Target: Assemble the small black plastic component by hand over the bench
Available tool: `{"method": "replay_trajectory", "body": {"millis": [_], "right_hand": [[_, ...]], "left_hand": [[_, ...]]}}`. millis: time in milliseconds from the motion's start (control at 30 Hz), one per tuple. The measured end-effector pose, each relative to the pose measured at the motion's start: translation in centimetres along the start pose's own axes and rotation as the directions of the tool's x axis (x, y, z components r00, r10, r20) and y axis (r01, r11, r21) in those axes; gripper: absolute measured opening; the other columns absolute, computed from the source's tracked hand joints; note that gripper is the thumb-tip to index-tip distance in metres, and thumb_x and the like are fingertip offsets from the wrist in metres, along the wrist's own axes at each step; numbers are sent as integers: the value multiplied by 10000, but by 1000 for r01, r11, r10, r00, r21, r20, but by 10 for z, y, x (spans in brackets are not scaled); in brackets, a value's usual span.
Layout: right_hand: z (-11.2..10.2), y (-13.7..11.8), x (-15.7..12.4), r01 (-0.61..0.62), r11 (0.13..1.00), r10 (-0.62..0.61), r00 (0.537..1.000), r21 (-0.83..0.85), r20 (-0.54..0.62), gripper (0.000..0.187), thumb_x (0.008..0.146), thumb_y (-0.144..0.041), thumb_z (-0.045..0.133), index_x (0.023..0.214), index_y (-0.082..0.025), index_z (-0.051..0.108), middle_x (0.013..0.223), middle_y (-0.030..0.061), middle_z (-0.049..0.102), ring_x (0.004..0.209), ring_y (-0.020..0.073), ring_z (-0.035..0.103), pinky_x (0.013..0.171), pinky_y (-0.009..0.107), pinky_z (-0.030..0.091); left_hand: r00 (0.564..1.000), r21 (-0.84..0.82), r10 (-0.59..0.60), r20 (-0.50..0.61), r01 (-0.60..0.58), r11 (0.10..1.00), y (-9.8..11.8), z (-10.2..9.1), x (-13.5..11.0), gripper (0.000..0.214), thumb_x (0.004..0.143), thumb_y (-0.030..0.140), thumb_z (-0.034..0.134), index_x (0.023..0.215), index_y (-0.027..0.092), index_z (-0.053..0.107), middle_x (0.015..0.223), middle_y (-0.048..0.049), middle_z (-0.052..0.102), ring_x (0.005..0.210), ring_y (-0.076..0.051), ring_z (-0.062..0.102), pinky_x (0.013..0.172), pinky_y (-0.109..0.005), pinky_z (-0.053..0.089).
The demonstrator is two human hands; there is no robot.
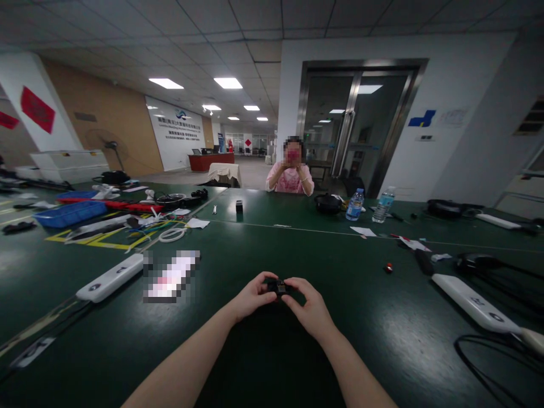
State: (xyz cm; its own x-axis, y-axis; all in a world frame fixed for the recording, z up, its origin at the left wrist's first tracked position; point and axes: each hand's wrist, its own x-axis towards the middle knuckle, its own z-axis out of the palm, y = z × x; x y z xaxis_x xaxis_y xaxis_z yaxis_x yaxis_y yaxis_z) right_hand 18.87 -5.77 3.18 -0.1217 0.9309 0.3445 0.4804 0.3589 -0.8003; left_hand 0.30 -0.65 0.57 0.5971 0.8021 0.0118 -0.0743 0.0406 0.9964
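Between my two hands is a small black object (279,288) with a lighter patch on its face; its exact kind I cannot make out. The fingers and thumb of my left hand (254,294) grip its left side. On its right side, my right hand (309,303) pinches it in the same way. Both hands are closed on it, just over the dark green table (238,249). To the left of my left hand lies a phone (173,275) with a lit, blurred screen. A small black cube-like box (239,206) stands farther back.
White power strips (113,279) (476,303) lie left and right, with black cables at the right. Blue trays (70,214), loose wires and tools crowd the left. Water bottles (355,205) (383,205) stand at the far right. A person in pink (290,177) sits opposite, hands raised.
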Motion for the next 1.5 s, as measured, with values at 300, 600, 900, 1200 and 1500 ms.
{"method": "replay_trajectory", "body": {"millis": [300,600,900,1200,1500], "right_hand": [[1,1,0,-23,999,24,999,-47,24,206,747,-252,589,945,-283,634,1057,20,541,1012,192,531,905,368,431],[2,-2,-1,-53,998,55,998,-45,42,208,736,-257,603,941,-278,629,1078,16,531,1026,196,526,903,377,429],[0,-6,-2,-86,996,87,995,-33,50,204,747,-257,587,947,-281,618,1083,12,529,1020,202,525,899,399,429],[2,-3,-2,-82,996,83,995,-32,47,177,750,-253,581,923,-268,612,1085,11,531,1024,197,524,899,395,426],[0,0,1,-31,999,31,999,-21,-25,165,756,-246,570,914,-252,616,1116,33,531,1100,204,482,957,395,378]], "left_hand": [[999,-53,6,40,-4,999,6,4,-2,470,704,230,650,1101,224,400,915,-13,596,807,-134,579,755,-291,416],[998,-38,-16,60,18,999,5,3,-1,473,693,266,660,1087,223,403,925,-25,599,822,-150,580,770,-314,407],[999,-25,-28,45,29,999,4,2,-2,493,694,283,657,1119,236,413,948,-32,596,841,-161,580,789,-337,416],[998,-54,-7,59,10,998,4,3,-2,507,697,265,656,1127,240,389,973,-30,593,869,-157,578,815,-336,409],[1000,-24,11,26,-10,1000,0,1,0,482,707,289,645,1114,240,392,961,-33,607,858,-165,586,818,-353,412]]}}
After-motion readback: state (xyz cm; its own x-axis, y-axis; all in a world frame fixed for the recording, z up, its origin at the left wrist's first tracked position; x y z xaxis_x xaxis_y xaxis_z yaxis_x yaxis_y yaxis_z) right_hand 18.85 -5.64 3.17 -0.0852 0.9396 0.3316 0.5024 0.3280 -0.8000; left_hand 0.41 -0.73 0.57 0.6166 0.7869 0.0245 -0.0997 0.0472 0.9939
